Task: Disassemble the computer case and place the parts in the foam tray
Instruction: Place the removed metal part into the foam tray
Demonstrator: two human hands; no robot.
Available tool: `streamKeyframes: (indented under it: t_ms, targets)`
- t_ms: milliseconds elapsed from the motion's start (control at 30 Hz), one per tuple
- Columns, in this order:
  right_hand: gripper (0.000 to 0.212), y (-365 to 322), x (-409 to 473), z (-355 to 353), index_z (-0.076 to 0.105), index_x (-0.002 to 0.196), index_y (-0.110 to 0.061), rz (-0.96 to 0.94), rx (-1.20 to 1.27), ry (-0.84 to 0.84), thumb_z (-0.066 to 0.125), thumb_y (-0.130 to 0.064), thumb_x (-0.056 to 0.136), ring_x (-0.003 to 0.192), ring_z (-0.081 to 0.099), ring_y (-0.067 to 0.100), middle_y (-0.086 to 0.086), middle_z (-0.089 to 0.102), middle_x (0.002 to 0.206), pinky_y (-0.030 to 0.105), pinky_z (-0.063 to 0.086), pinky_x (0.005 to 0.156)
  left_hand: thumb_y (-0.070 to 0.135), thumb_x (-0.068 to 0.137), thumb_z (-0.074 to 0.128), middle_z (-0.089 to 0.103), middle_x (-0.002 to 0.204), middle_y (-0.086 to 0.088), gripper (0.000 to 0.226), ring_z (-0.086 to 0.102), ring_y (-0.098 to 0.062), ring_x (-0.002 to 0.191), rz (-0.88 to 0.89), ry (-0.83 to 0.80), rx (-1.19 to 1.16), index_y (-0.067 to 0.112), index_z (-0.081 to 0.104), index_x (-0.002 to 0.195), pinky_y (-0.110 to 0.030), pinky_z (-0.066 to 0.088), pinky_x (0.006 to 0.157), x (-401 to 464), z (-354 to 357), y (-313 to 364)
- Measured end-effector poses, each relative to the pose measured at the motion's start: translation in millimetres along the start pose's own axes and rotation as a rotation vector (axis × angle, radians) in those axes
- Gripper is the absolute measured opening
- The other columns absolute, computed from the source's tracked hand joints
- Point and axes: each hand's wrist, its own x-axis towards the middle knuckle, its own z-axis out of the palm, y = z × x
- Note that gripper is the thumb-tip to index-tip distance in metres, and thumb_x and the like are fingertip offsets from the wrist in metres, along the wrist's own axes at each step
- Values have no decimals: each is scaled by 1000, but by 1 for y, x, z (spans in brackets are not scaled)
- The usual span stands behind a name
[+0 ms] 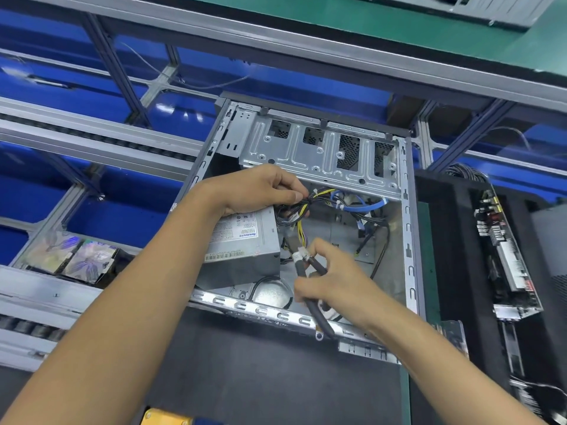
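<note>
An open grey computer case lies on its side in front of me. Inside it a grey power supply sits at the left, with a bundle of black and yellow cables and a blue cable behind it. My left hand grips the cable bundle above the power supply. My right hand holds a thick black cable that runs over the case's near rim, pinching it near its white connector. The black foam tray stands at the right with a circuit board in it.
A dark mat covers the bench below the case. Blue bins and grey metal rails fill the left and back. Shiny wrapped parts lie at the left. A yellow tool shows at the bottom edge.
</note>
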Motion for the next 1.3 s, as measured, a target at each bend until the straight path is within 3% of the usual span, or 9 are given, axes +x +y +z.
streamKeyframes:
  t_ms: [67,200,300,367,433,600,800,1000,1300]
  targets:
    - [27,-2,-4,2,54,85,-20,5,-94,37,78,-13,73,46,55,4,-10,61,53,16,40,49,20,103,62,77,105,-10,19,71,-14,93,2,-3,9,19,73,118,-24,57,91,0,0,0]
    - [40,-5,-17,6,59,94,-39,91,-579,163,55,-62,61,70,61,12,-12,65,71,31,42,63,21,103,62,77,105,-11,19,72,-15,93,-7,1,4,19,73,119,-27,57,92,0,0,1]
    - [42,-10,-22,3,62,92,-34,134,-862,151,40,-65,73,81,61,19,-8,67,83,31,43,69,23,103,62,78,106,-9,21,73,-23,103,-12,-5,13,20,72,121,-25,56,95,-2,-1,2]
    - [35,-16,-24,-3,64,92,-24,158,-679,55,45,-53,89,69,62,19,-3,72,79,32,47,66,22,103,62,78,105,-8,21,73,-21,102,-13,-2,23,20,72,121,-23,56,94,-2,0,3]
    - [27,-21,-25,-15,65,101,-13,176,-181,-4,48,-34,95,55,58,13,-1,76,73,28,45,52,20,103,62,78,102,-7,20,72,-15,95,-14,1,12,18,72,120,-21,55,89,-3,1,4]
    - [64,-24,-21,-42,63,130,-5,182,662,-102,37,-14,72,73,70,29,31,71,110,41,60,60,18,103,61,78,103,-7,21,70,-11,91,-7,-2,8,15,72,121,-15,54,82,-4,1,6]
    - [49,-11,-4,-29,39,113,-5,133,536,-109,27,20,72,89,76,38,24,75,107,46,62,57,19,103,61,77,108,-11,21,72,-18,98,-4,-5,27,16,72,121,-22,56,90,-3,0,6]
    - [45,-1,4,-25,34,89,-15,76,444,-121,38,3,48,94,74,46,24,75,106,34,54,59,20,103,61,75,107,-14,20,70,-12,91,-10,-9,27,19,73,120,-20,56,86,-2,-1,3]
    - [53,4,10,-21,45,100,-6,28,727,-230,25,12,55,107,69,49,36,69,113,60,59,81,25,101,64,76,107,-10,17,67,-7,93,-9,-5,18,28,75,114,-16,52,86,1,-2,-2]
